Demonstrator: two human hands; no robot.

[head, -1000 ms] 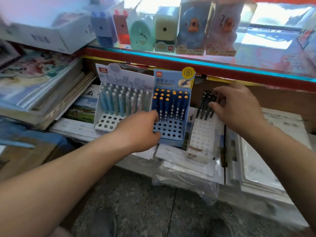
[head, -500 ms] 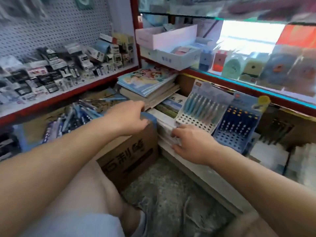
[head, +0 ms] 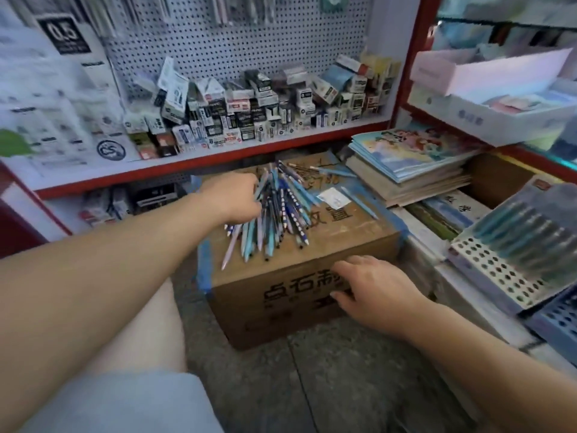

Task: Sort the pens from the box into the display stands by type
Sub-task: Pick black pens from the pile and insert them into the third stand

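A heap of pens (head: 281, 214), light blue, dark blue spotted and a pink one, lies on top of a closed brown cardboard box (head: 312, 285) on the floor. My left hand (head: 232, 198) rests on the left side of the heap, fingers curled among the pens; whether it grips any is unclear. My right hand (head: 374, 290) hovers at the box's front right corner, fingers spread, holding nothing. At the right edge stands a white display stand (head: 493, 270) with light blue pens, and a corner of a blue stand (head: 559, 320) shows below it.
A stack of notebooks (head: 409, 164) sits right of the box. A red-edged shelf (head: 218, 151) with several small refill boxes runs behind it, under a pegboard. A white open carton (head: 493, 98) stands on the upper right shelf. My bare knee and shorts fill the lower left; grey floor below.
The view has swung left from the display stands to the box. My left hand went from the blue stand to the pen heap; my right hand left the black pens and came toward the box.
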